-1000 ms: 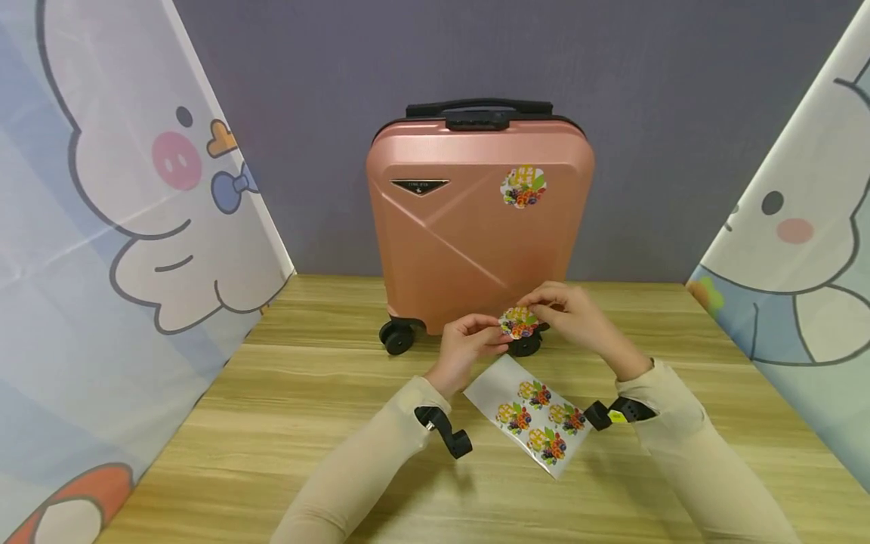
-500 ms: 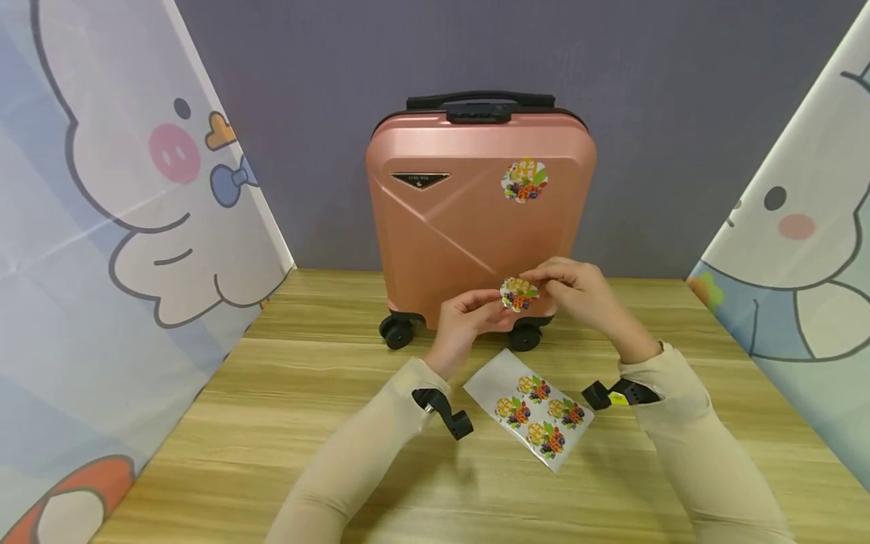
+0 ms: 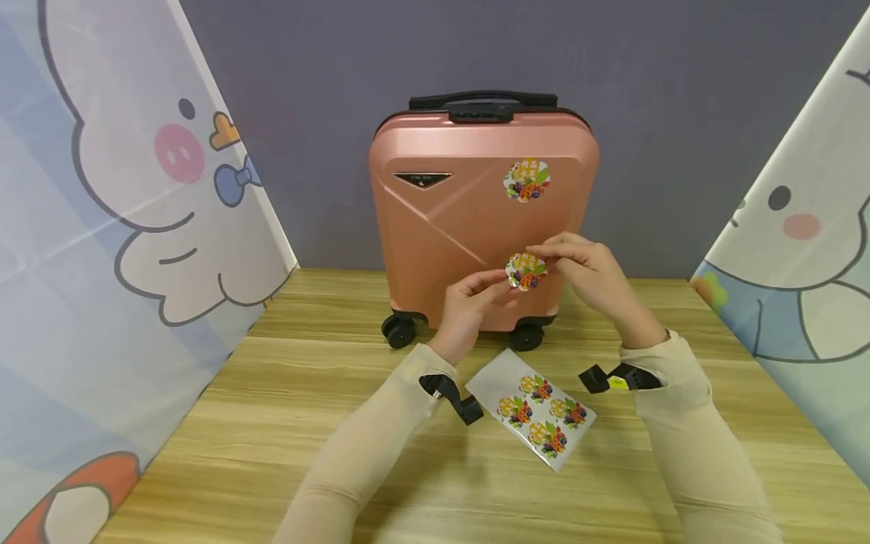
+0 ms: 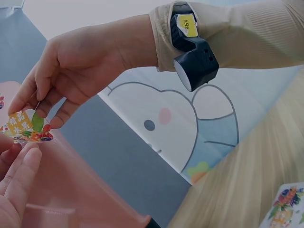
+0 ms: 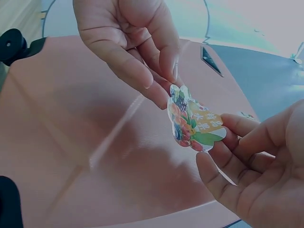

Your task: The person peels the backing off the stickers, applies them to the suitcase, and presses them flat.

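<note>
A plain grey-violet wall [image 3: 306, 91] closes off the space beyond both grips, probably as a quiet backdrop. To the left of the left grip and the right of the right one slant two cartoon-printed panels [image 3: 802, 317], seemingly there to screen the sides. Below the grips spreads a pale wood-grain worktop [image 3: 306, 400], broad enough to leave the forearms room.

On it, just beyond the grips, a rose-pink hard-shell suitcase [image 3: 448, 242] stands upright on black wheels [image 3: 399, 331], its grooved front turned to the person, likely so that the face is within easy reach. The sticker sheet [image 3: 499, 374] lies flat and askew below the grips, between the forearms, handy for either side; four fruit stickers [image 3: 547, 438] show on it.

The left grip [image 3: 470, 308] pinches the near-left edge of a loose fruit sticker [image 3: 526, 273], and the right grip [image 3: 590, 273] pinches its upper right edge. Holding only the rim leaves the print uncovered and probably stops the piece curling. This sticker is between the two grips, before the suitcase's lower right; the right wrist view suggests a gap from the shell. Above the grips, a matching fruit sticker [image 3: 526, 181] lies flat on the suitcase's upper right.
</note>
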A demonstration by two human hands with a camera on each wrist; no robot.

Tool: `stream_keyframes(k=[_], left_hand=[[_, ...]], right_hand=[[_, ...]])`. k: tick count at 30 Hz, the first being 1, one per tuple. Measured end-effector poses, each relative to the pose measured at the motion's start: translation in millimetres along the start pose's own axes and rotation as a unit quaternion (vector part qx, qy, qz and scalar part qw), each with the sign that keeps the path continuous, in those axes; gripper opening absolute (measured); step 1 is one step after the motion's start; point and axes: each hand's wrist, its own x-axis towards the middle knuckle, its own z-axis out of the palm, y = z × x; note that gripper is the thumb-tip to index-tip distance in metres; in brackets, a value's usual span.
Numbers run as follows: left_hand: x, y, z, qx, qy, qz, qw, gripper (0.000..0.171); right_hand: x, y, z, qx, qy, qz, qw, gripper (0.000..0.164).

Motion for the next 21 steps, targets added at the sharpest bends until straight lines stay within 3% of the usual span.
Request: stream_keyframes(k=[12,21], left_hand=[[7.3,4.1,12.9,-0.029,0.004,0.012,0.9995,0.03],[14.1,6.6,21.7,-0.056,-0.01,0.025,0.9981,0.035]], right_hand=[[3.7,-2.6,-9.6,0.011,0.026,0.009,1.0,0.038],[7.8,-2.7,-12.9,0.063,0.09,0.005,0.994,0.037]])
